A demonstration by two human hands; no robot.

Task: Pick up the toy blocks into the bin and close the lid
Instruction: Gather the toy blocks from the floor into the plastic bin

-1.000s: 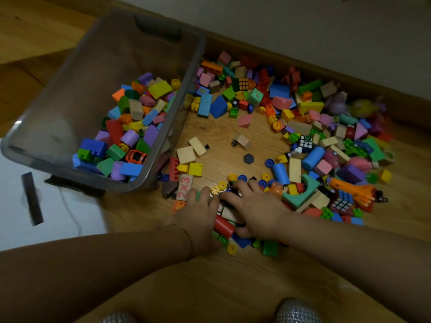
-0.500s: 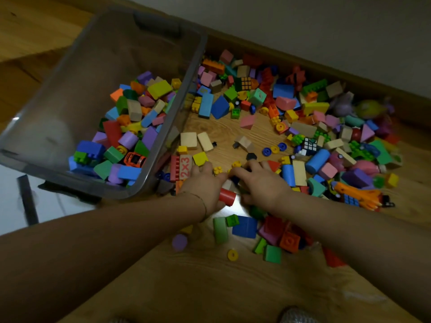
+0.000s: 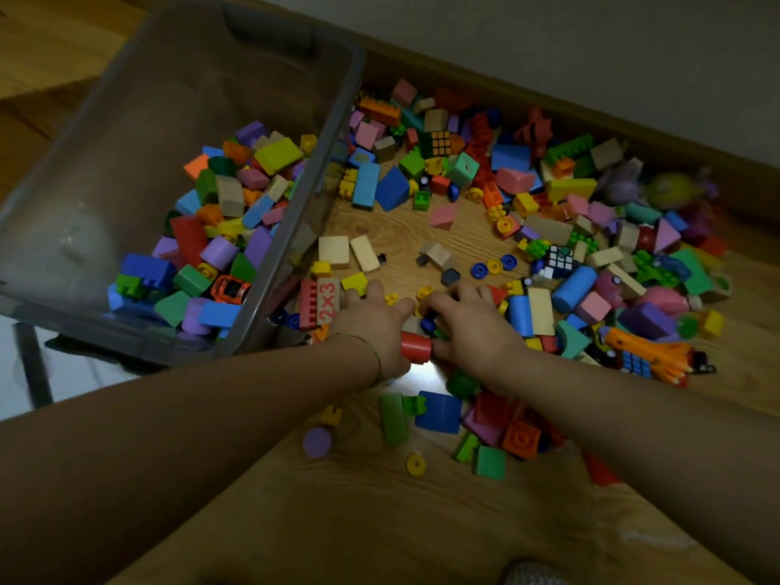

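- Your left grip (image 3: pixel 375 327) and right grip (image 3: pixel 475 327) meet low on the floor (image 3: pixel 401 521), fingers curled round a clutch of small toy blocks (image 3: pixel 424 294).
- A red cylinder (image 3: pixel 415 347) sits wedged between your palms.
- The bin (image 3: pixel 126 120), partly filled, stands just left; more blocks lie scattered right.
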